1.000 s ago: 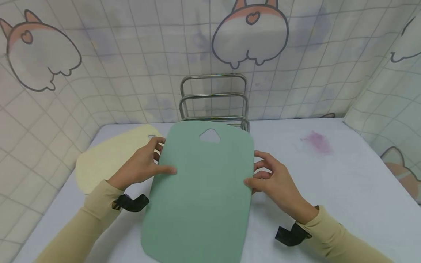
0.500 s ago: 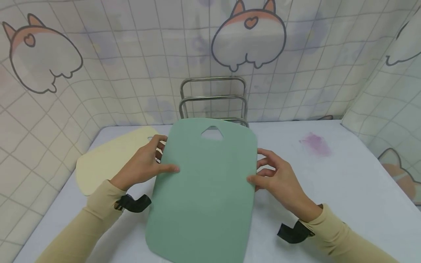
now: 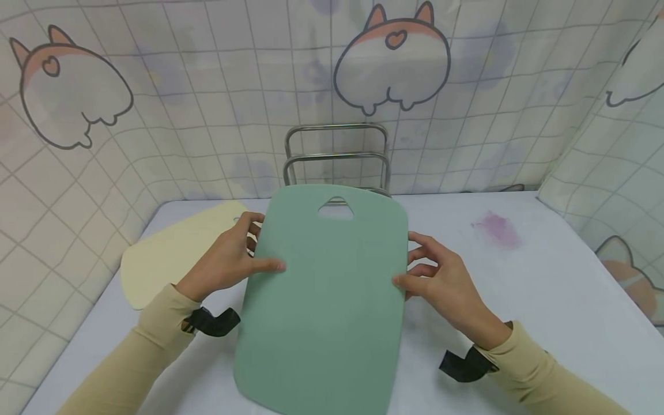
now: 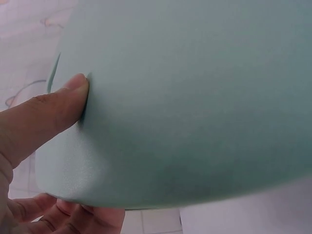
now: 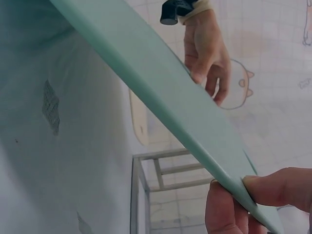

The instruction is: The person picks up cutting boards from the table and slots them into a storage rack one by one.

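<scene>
Board (image 3: 323, 300) lengthwise, hole (image 3: 336, 212) toward rack (image 3: 337, 155), seemingly tilted; left grip (image 3: 230, 255), right grip (image 3: 445, 282) pinching it.

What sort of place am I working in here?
Probably a makeshift work booth: creased, cartoon-printed sheeting hangs round three sides of a white table, with a metal rack standing near its far edge.

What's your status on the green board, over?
Left hand and right hand gripping green board by its side edges. Tilted, far end toward rack. Yellow board off to the left, nothing visibly blocking.
</scene>
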Tool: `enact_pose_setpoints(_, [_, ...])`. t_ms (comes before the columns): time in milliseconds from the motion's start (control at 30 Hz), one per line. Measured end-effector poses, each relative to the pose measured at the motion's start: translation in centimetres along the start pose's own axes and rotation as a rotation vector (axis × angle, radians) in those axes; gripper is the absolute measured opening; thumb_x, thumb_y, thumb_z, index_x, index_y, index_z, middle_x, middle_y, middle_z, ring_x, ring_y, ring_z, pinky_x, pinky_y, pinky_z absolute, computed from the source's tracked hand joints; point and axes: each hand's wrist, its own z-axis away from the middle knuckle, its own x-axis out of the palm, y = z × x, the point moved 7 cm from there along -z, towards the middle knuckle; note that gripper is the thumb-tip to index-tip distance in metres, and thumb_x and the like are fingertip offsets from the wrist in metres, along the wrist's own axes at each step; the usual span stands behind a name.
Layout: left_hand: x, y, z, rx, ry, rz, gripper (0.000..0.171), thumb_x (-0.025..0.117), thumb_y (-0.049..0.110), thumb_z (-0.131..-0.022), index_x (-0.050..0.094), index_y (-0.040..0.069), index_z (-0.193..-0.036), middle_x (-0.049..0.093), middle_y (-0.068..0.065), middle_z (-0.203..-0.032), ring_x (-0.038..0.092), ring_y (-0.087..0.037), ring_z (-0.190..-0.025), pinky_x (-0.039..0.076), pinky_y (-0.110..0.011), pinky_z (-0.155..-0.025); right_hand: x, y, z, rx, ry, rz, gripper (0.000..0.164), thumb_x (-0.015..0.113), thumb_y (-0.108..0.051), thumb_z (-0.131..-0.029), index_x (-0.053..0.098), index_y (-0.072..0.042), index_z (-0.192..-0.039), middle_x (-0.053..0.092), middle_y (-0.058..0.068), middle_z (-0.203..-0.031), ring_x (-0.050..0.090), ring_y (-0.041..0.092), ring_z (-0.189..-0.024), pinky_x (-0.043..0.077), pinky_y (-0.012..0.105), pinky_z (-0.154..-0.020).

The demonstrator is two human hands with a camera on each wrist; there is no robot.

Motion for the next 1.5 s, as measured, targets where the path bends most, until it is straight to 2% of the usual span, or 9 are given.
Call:
enact_pose_setpoints(433, [0.4,0.4,-0.4,-0.003,0.008,0.035,0.087,0.09,0.037,-0.079,0.038,0.013,-0.145,0.062,-0.01,-0.115,0.063,-0.024,-0.097,0.056,-0.034,-0.08,-0.9,-0.2,0.0,0.004,0.025,0.043,0.081,0.081,-0.005,-0.083,0.045,-0.018,-0.155,0.059,0.009,-0.116,0.074,0.01,-0.077,0.064,0.038,-0.072])
enact_pose_setpoints(600, [0.6,0.8,-0.6,0.009,0.016,0.051,0.087,0.091,0.033,-0.079,0.038,0.012,-0.145,0.058,-0.01,-0.117,0.061,-0.025,-0.098,0.056,-0.035,-0.081,-1.4,-0.5,0.0,-0.01,0.039,0.077,0.082,0.081,-0.007,-0.084,0.044,-0.018,-0.156,0.058,0.012,-0.117,0.074,0.009,-0.078,0.064,0.037,-0.071])
enact_pose_setpoints(800, [0.8,0.8,-0.8,0.004,0.015,0.053,0.09,0.09,0.034,-0.08,0.036,0.012,-0.148,0.057,-0.01,-0.118,0.061,-0.025,-0.098,0.056,-0.035,-0.08,-1.6,-0.3,-0.1,-0.018,0.033,0.09,0.08,0.08,-0.008,-0.086,0.044,-0.021,-0.156,0.058,0.01,-0.119,0.074,0.01,-0.08,0.064,0.04,-0.074])
enact_pose_setpoints(1000, [0.8,0.9,-0.9,0.01,0.019,0.062,0.09,0.09,0.034,-0.08,0.035,0.012,-0.148,0.056,-0.011,-0.12,0.062,-0.025,-0.097,0.056,-0.035,-0.081,-1.8,-0.5,-0.1,-0.035,0.042,0.101,0.079,0.079,-0.007,-0.086,0.045,-0.021,-0.156,0.059,0.009,-0.117,0.075,0.011,-0.079,0.064,0.038,-0.073])
enact_pose_setpoints(1233, [0.5,1.4,-0.8,0.018,0.05,0.051,0.09,0.09,0.035,-0.08,0.036,0.011,-0.148,0.055,-0.012,-0.122,0.062,-0.025,-0.098,0.055,-0.034,-0.08,-2.1,-1.1,-0.3,-0.072,0.056,0.126,0.08,0.08,-0.006,-0.086,0.044,-0.019,-0.157,0.06,0.008,-0.116,0.074,0.011,-0.079,0.064,0.038,-0.072])
enact_pose_setpoints(1500, [0.4,1.8,-0.7,0.028,0.07,0.065,0.089,0.09,0.035,-0.081,0.036,0.01,-0.146,0.054,-0.013,-0.123,0.061,-0.024,-0.097,0.055,-0.034,-0.08,-2.5,-1.4,-0.3,-0.074,0.067,0.12,0.08,0.08,-0.005,-0.086,0.045,-0.02,-0.156,0.059,0.006,-0.114,0.073,0.011,-0.078,0.064,0.038,-0.072])
